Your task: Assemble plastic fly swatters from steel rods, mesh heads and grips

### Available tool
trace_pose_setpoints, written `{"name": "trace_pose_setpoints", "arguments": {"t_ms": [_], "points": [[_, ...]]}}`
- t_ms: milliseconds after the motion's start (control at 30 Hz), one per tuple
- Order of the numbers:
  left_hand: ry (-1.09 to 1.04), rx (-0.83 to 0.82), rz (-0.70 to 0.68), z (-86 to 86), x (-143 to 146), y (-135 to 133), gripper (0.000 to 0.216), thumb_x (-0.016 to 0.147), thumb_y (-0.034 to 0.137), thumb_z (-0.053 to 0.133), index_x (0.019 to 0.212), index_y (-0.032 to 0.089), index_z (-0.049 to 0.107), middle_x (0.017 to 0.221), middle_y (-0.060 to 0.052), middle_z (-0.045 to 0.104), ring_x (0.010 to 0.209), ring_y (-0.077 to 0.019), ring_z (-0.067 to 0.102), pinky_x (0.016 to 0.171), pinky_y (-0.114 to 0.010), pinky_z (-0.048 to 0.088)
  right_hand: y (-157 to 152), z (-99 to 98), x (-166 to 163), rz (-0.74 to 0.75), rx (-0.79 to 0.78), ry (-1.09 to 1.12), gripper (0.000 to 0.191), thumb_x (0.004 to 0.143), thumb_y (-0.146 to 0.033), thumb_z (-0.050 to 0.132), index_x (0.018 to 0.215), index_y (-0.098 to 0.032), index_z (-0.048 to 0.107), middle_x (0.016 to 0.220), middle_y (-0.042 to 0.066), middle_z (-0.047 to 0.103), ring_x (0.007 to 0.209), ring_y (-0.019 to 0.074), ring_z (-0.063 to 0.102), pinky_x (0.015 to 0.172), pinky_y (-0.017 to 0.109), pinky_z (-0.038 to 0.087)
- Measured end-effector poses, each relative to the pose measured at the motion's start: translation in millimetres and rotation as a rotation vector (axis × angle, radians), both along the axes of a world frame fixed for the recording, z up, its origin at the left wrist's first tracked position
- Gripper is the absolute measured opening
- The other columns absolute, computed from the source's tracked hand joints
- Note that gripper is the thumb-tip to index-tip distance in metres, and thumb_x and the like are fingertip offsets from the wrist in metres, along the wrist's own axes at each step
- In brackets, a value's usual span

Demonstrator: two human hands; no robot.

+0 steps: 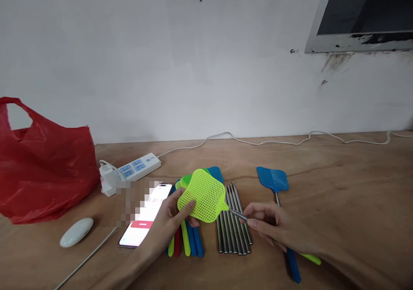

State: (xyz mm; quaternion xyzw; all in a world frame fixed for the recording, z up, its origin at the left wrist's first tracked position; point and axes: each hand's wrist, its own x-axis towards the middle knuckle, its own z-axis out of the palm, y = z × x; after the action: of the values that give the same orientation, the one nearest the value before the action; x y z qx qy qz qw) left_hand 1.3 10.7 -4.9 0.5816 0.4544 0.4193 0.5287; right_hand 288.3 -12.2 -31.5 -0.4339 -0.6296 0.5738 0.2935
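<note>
Fitting a metal rod (238,214) to a lime-yellow fly-swatter head (203,195), we judge; left fingers (188,209) pinch the head, right fingers (259,226) grip the rod, both above the surface (355,178); next move likely calls for aligned pressing or twisting.

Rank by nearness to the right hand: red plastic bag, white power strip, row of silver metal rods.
1. Row of silver metal rods: left of the right hand.
2. White power strip: farther left, toward the wall.
3. Red plastic bag: far left.
</note>
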Motion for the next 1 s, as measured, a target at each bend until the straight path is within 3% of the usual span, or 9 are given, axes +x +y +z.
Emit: {"name": "trace_pose_setpoints", "arguments": {"t_ms": [200, 333, 633, 767, 900, 1000], "points": [[-0.05, -0.081, -0.008, -7.9, -1, 2, 0.034, 0.082, 0.052, 0.074, 0.076, 0.02, 0.064, 0.053, -0.001, 0.069, 0.055, -0.0202, 0.067, 0.06, -0.028, 0.052, -2, 7.5, -12, -0.016, 0.051, 0.05, 0.044, 0.088, -0.062, 0.062, 0.098, -0.019, 0.059, 0.053, -0.011, 0.038, 0.044, 0.0071, 0.034, 0.041, 0.021, 0.024], [-0.097, -0.054, 0.063, -2.2, -1, 0, 0.029, 0.086, 0.047, 0.073, 0.08, 0.02, 0.064, 0.057, 0.0, 0.07, 0.063, -0.0195, 0.068, 0.071, -0.028, 0.052, -3, 7.2, -15, -0.007, 0.077, 0.067, 0.04, 0.089, -0.06, 0.063, 0.093, -0.021, 0.057, 0.052, -0.011, 0.036, 0.043, 0.0073, 0.031, 0.041, 0.022, 0.021], [-0.155, 0.027, 0.149, -11.1, 5, -4, 0.031, 0.089, 0.043, 0.071, 0.069, 0.02, 0.068, 0.057, -0.001, 0.066, 0.067, -0.0187, 0.064, 0.07, -0.027, 0.05, -7, 11.4, -21, -0.01, 0.056, 0.071, 0.041, 0.089, -0.062, 0.062, 0.093, -0.022, 0.054, 0.053, -0.012, 0.033, 0.04, 0.0065, 0.028, 0.037, 0.022, 0.019], [-0.238, 0.02, 0.2, -8.0, 2, 2, 0.03, 0.082, 0.038, 0.078, 0.062, 0.019, 0.067, 0.059, -0.001, 0.066, 0.067, -0.0173, 0.063, 0.069, -0.025, 0.051, -8, 10.8, -20, -0.022, 0.069, 0.068, 0.041, 0.088, -0.062, 0.061, 0.095, -0.022, 0.053, 0.054, -0.012, 0.034, 0.041, 0.0066, 0.03, 0.038, 0.021, 0.021], [-0.313, 0.053, 0.361, 5.1, -16, 20, 0.033, 0.071, 0.045, 0.084, 0.07, 0.02, 0.064, 0.053, 0.005, 0.062, 0.054, -0.0124, 0.056, 0.063, -0.022, 0.051, -3, 1.5, -12, -0.059, 0.092, 0.074, 0.039, 0.089, -0.06, 0.063, 0.09, -0.021, 0.055, 0.053, -0.012, 0.031, 0.041, 0.0061, 0.029, 0.039, 0.02, 0.02], [-0.299, 0.077, 0.372, 7.8, -24, 26, 0.035, 0.071, 0.046, 0.085, 0.074, 0.02, 0.063, 0.052, 0.007, 0.061, 0.054, -0.0115, 0.056, 0.062, -0.02, 0.051, 2, -4.4, -10, -0.094, 0.08, 0.076, 0.042, 0.088, -0.062, 0.062, 0.09, -0.021, 0.055, 0.048, -0.013, 0.035, 0.035, 0.0054, 0.028, 0.034, 0.02, 0.02]]}}
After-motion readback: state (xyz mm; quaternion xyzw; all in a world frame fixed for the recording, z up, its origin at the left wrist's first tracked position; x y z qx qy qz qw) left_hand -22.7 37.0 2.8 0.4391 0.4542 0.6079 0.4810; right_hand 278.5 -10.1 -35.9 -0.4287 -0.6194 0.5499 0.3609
